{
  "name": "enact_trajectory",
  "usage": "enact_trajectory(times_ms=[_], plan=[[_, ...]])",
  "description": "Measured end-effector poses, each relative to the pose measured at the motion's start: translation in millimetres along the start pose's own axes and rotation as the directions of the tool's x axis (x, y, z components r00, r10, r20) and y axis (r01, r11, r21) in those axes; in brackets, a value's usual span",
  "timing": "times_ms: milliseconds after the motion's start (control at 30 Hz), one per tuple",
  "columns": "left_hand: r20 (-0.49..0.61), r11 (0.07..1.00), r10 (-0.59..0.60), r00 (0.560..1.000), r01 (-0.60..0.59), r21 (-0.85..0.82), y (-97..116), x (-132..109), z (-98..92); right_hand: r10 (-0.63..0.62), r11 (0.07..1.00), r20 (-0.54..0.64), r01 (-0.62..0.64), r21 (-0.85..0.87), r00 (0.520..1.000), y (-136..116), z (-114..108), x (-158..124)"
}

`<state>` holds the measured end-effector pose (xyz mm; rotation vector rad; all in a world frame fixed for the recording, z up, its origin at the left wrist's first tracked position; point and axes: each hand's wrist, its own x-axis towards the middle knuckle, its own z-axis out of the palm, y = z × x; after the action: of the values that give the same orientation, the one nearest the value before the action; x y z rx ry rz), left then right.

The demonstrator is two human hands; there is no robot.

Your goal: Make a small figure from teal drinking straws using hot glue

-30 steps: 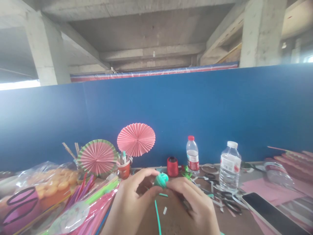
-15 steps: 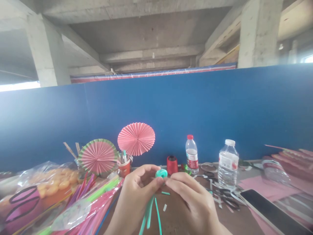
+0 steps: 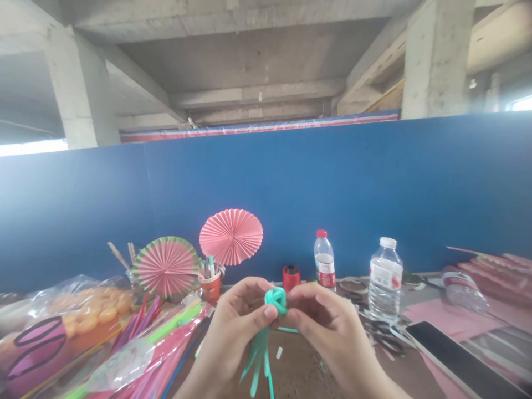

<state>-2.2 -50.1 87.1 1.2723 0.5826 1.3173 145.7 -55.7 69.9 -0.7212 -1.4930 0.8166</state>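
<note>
A small rounded knot of teal strips (image 3: pixel 276 301) is held up in front of me over the brown table, several loose tails (image 3: pixel 260 360) hanging below it. My left hand (image 3: pixel 241 318) pinches its left side between thumb and fingers. At its right edge, the thumb and index finger of my right hand (image 3: pixel 322 321) are closed against the knot. Whether a separate strip end lies between those right fingertips is too blurred to tell. A short teal strip (image 3: pixel 287 330) shows beneath the right fingers.
Two pleated paper fans (image 3: pixel 231 237) stand at the back beside a cup of pens (image 3: pixel 211 285). Plastic-wrapped strips (image 3: pixel 137 354) lie left. Rightward are a red spool (image 3: pixel 291 279), two water bottles (image 3: pixel 385 282), black scissors (image 3: pixel 388 338), paper scraps and a phone (image 3: pixel 461 360).
My right hand has shifted and its thumb has come up against the knot. The knot has turned, showing more of its crossed strips, and the tails now spread apart.
</note>
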Motion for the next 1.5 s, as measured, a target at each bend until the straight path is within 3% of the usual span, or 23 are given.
enact_trajectory(times_ms=[133, 233, 367, 467, 533, 633, 700, 767, 833, 933, 1067, 1167, 1233, 1500], plan=[[-0.036, 0.999, 0.016, 0.999, -0.015, 0.039, 0, 0, 0.6, 0.001, 0.999, 0.016, -0.001, 0.033, 1.0, 0, -1, 2], [-0.051, 0.999, 0.018, 0.999, -0.016, 0.035, -2, 1, 2.1, -0.144, 0.987, 0.007, 0.144, -0.069, 0.99, 0, -3, 2], [-0.067, 0.999, 0.027, 0.997, -0.024, 0.044, -4, 2, 3.8, -0.334, 0.905, 0.061, 0.338, -0.257, 0.941, -4, -6, 1], [-0.09, 0.979, 0.072, 0.993, -0.053, 0.198, -1, 1, 4.3, -0.388, 0.843, 0.103, 0.397, -0.362, 0.916, -7, -8, 2], [-0.089, 0.916, 0.17, 0.981, -0.124, 0.382, 1, -1, 3.4, -0.33, 0.859, 0.116, 0.349, -0.374, 0.937, -9, -9, 3], [0.009, 0.668, 0.423, 0.906, -0.318, 0.673, 0, -6, -1.1, -0.19, 0.925, 0.094, 0.21, -0.318, 0.977, -9, -9, 4], [0.133, 0.453, 0.568, 0.812, -0.444, 0.773, -5, -9, -5.3, -0.186, 0.941, 0.042, 0.19, -0.279, 0.982, -9, -8, 2], [0.226, 0.295, 0.641, 0.734, -0.507, 0.81, -11, -11, -8.7, -0.235, 0.939, -0.042, 0.215, -0.269, 0.971, -7, -6, 0], [0.268, 0.211, 0.686, 0.677, -0.538, 0.816, -16, -11, -10.8, -0.215, 0.954, -0.091, 0.189, -0.234, 0.972, -3, -2, -2], [0.346, 0.088, 0.727, 0.593, -0.581, 0.809, -21, -8, -14.1, -0.005, 1.0, -0.046, 0.005, -0.005, 0.999, 3, 5, -2], [0.477, -0.042, 0.702, 0.529, -0.638, 0.769, -23, -3, -23.2, 0.296, 0.884, 0.059, -0.296, 0.361, 0.954, 10, 10, 2], [0.537, -0.094, 0.673, 0.509, -0.661, 0.744, -25, -1, -29.4, 0.383, 0.768, 0.133, -0.395, 0.504, 0.914, 13, 12, 2], [0.545, -0.098, 0.67, 0.505, -0.667, 0.738, -27, 0, -30.9, 0.392, 0.741, 0.147, -0.407, 0.534, 0.908, 14, 13, 2], [0.442, 0.056, 0.717, 0.54, -0.676, 0.735, -27, -2, -19.6, 0.241, 0.816, 0.025, -0.216, 0.537, 0.97, 27, 18, 1]])
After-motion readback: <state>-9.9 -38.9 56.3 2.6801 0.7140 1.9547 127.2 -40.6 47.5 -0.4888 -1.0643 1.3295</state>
